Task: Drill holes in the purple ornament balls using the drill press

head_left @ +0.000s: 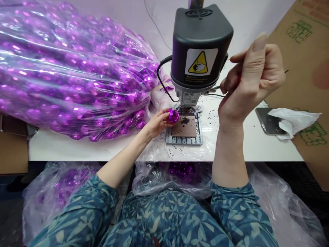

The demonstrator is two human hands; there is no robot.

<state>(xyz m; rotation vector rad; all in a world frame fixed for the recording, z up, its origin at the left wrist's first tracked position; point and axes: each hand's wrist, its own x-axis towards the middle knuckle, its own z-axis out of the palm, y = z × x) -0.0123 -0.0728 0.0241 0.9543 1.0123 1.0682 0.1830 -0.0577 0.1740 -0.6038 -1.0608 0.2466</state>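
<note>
My left hand [157, 122] is closed on a shiny purple faceted ball [173, 116], held just left of the drill press [202, 44]. The ball is beside the chuck and over the edge of the slotted metal base [171, 139]. On that base lies a brown square board [189, 131] with a small dark hole and dark shavings. My right hand [253, 73] is raised at the right of the machine, its fingers curled round the feed lever [216, 87]; most of the grip is hidden by the hand.
A big clear bag [77, 75] of purple balls fills the left of the white table [77, 151]. At the right are a phone [269, 121], a crumpled tissue [293, 118] and a cardboard box [303, 55]. Another plastic bag with purple balls [183, 170] sits below the table's front edge.
</note>
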